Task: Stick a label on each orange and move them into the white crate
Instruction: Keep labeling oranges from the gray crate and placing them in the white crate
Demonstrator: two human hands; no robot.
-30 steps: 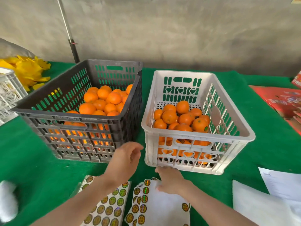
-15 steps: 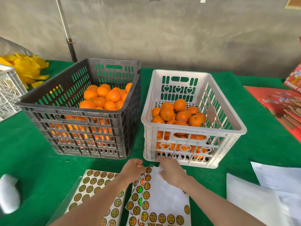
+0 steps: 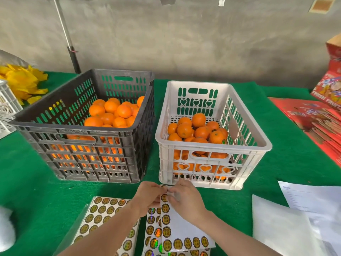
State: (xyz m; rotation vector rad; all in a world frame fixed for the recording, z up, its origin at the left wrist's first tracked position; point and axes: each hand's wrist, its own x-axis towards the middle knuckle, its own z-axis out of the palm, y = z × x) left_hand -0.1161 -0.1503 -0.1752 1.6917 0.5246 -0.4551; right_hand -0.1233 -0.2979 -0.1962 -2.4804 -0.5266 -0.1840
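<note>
A black crate (image 3: 55, 126) on the left holds a heap of oranges (image 3: 114, 113). Beside it, a white crate (image 3: 258, 145) holds more oranges (image 3: 195, 130), some with labels. In front of the crates lie label sheets. My right hand (image 3: 186, 199) pinches the top corner of the mostly used label sheet (image 3: 181, 230). My left hand (image 3: 148, 195) meets it there, its fingertips pinching a round gold label (image 3: 164, 188) at the sheet's top edge.
A full label sheet (image 3: 103, 215) lies at the lower left on the green table cover (image 3: 27, 182). White papers (image 3: 295, 218) lie at the right, red fruit boxes (image 3: 317, 122) at the far right, yellow items (image 3: 22, 84) and another white crate (image 3: 7, 108) at the far left.
My left hand dropped from near the crates onto the sheet and now pinches a label at its top. My right hand lifted the sheet's top corner. The view moved closer.
</note>
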